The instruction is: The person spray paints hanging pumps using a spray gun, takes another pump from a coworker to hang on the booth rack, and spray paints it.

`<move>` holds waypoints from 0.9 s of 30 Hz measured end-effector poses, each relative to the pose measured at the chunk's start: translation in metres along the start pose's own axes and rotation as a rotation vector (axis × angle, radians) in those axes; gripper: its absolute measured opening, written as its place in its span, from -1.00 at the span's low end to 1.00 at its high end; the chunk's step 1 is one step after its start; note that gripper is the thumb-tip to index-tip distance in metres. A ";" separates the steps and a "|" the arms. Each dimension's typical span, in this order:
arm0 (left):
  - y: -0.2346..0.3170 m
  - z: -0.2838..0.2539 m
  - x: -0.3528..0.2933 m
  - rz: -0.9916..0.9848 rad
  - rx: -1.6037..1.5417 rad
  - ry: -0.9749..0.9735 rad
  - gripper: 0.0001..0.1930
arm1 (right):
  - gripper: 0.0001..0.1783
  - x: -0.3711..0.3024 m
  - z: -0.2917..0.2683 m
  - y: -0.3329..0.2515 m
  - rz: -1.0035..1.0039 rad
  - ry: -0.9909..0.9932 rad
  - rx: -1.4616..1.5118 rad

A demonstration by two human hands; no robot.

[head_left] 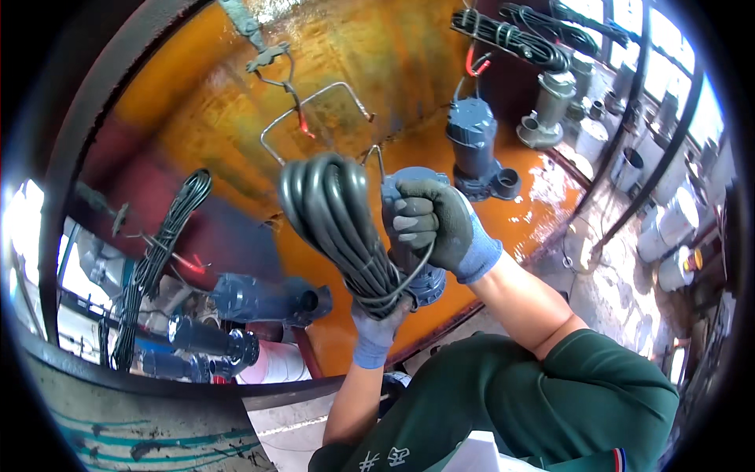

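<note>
A thick coil of black cable (334,212) stands up in front of me, its loops bound together at the lower end. My left hand (379,324), in a grey-blue glove, grips that lower end; the coil hides most of its fingers. Right of the coil, my gloved right hand (429,224) is closed in a fist. A thin strand of the cable (419,271) curves from the bound end up into this fist. Directly behind the fist is a dark blue-grey pump (429,285), partly covered by the hand and coil. A bent metal hook (314,93) hangs above the coil.
Another painted pump (474,141) hangs at the right from a red-tipped hook. More pumps (255,297) and a hanging cable bundle (165,252) are at the left. Orange-stained sheet walls (346,55) stand behind. Unpainted pumps (550,106) and buckets (668,224) stand at the far right, beyond dark posts.
</note>
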State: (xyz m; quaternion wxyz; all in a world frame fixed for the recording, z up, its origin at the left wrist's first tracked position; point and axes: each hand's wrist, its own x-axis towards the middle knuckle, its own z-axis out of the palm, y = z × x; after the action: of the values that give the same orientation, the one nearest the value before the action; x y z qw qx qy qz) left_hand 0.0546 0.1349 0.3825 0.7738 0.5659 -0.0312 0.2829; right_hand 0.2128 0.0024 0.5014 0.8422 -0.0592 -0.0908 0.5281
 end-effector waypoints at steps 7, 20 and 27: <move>-0.061 0.009 -0.049 -0.128 0.555 -0.362 -0.35 | -0.71 -0.114 -0.085 -0.019 -0.048 -0.135 0.352; -0.181 0.205 -0.215 -0.242 0.545 -0.948 -0.34 | -0.54 -0.455 -0.265 0.037 -0.478 0.500 0.414; -0.270 0.366 -0.393 -0.753 0.354 -1.246 -0.41 | -0.62 -0.701 -0.380 0.091 -0.804 0.684 0.206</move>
State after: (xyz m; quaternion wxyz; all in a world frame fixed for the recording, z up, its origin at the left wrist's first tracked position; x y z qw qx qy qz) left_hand -0.0471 -0.4042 0.1371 0.5545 0.7099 -0.2221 -0.3732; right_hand -0.0836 -0.5911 0.0491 0.9610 -0.1056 0.2255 0.1206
